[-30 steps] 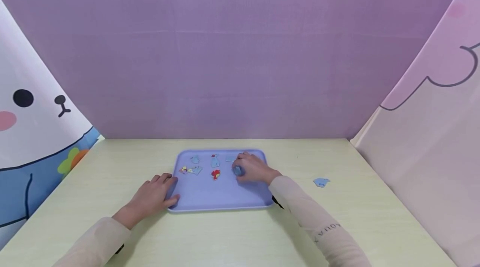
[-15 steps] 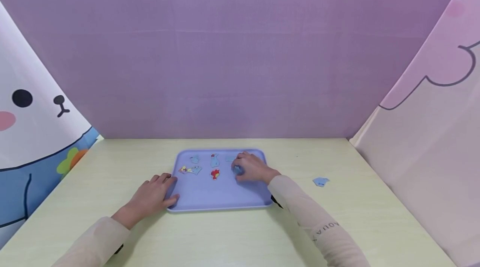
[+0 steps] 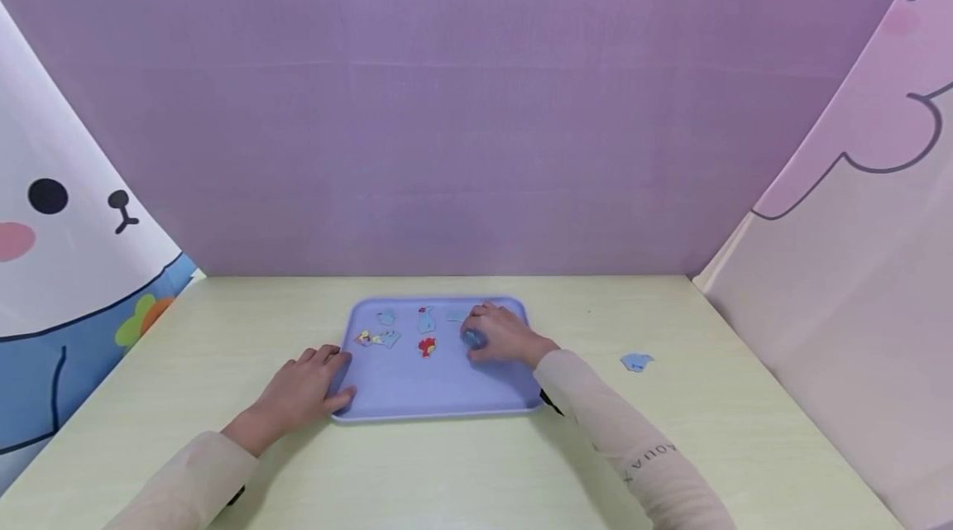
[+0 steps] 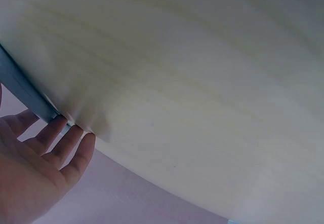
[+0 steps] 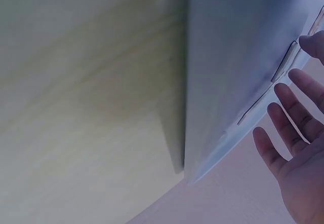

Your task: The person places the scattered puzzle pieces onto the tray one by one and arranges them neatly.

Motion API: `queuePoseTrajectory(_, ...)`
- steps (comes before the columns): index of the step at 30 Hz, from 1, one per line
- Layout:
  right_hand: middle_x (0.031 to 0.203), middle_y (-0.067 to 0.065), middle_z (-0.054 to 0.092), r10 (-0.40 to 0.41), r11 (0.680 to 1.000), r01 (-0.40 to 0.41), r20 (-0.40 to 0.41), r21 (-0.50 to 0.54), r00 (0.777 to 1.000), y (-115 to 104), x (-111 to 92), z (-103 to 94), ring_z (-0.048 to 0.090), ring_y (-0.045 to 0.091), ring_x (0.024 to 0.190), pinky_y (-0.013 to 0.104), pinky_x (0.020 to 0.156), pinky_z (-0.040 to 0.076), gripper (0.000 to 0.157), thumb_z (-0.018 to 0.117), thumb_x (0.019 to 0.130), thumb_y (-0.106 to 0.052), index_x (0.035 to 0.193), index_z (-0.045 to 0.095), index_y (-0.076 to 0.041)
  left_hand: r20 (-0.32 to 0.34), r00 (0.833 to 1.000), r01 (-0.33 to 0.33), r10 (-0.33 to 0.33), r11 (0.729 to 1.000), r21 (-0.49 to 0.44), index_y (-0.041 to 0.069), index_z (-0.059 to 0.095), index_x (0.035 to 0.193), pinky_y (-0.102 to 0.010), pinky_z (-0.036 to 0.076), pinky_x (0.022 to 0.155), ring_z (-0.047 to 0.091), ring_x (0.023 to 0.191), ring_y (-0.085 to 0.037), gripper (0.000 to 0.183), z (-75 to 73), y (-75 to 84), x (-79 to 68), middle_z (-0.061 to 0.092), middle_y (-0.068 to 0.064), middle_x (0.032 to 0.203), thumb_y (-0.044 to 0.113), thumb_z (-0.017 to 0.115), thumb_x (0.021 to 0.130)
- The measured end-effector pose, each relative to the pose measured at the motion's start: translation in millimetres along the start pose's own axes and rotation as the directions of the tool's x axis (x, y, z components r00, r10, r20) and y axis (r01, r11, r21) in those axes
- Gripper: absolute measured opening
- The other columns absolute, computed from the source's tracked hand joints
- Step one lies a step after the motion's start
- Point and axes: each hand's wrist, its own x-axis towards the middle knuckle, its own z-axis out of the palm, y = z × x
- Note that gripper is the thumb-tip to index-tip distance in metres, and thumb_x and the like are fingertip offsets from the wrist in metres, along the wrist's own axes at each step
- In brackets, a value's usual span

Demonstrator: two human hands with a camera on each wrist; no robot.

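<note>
My left hand (image 3: 299, 391) rests at the left edge of a lilac tray (image 3: 439, 394), fingers at its rim and thumb toward the near corner. In the left wrist view those fingers look spread and fairly straight. Over the tray's right half, my right hand (image 3: 502, 336) has its fingertips around a blue puzzle piece (image 3: 472, 338), partly covered by the hand. The right wrist view has the fingers spread, with the thumb close to a flat piece (image 5: 285, 63) on the tray. Left of this hand lie a red piece (image 3: 427, 346), a joined multicoloured pair (image 3: 377, 338) and a tall blue piece (image 3: 425, 320).
Another blue piece (image 3: 636, 361) lies on the pale wooden table (image 3: 476, 472), right of the tray. Two more pale blue pieces, one at the tray's back left (image 3: 386, 317), lie near its far rim. A purple backdrop (image 3: 447, 141) rises behind; cartoon-printed cloths hang at both sides.
</note>
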Motion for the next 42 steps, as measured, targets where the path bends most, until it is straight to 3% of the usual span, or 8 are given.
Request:
queuePoseTrajectory(17,0.109,0.001,0.061,-0.037,0.998,0.035,-0.045,-0.048,0.998,15.4,-17.7,-5.3,0.05,0.02,0.108,0.04,0.092,0.042,0.034,0.069,0.076,-0.03,0.106,0.066,-0.013,-0.004,1.0,-0.004,0.004,1.0,-0.001,0.001,0.057,0.117,-0.051,0.049,0.072,0.055,0.1,-0.037,0.058,1.0,-1.6,-0.8,0.056,-0.019,0.117,0.045,0.063,0.08)
queuePoseTrajectory(42,0.101,0.004,0.063,-0.011,0.999,0.007,-0.134,-0.034,0.991,53.8,-72.7,-22.9,0.052,0.021,0.094,0.038,0.076,0.045,0.031,0.073,0.074,-0.022,0.101,0.067,-0.008,0.002,1.0,-0.007,0.007,1.0,0.005,0.002,0.057,0.116,-0.05,0.049,0.07,0.055,0.099,-0.036,0.057,1.9,-1.8,0.7,0.057,-0.018,0.115,0.045,0.063,0.079)
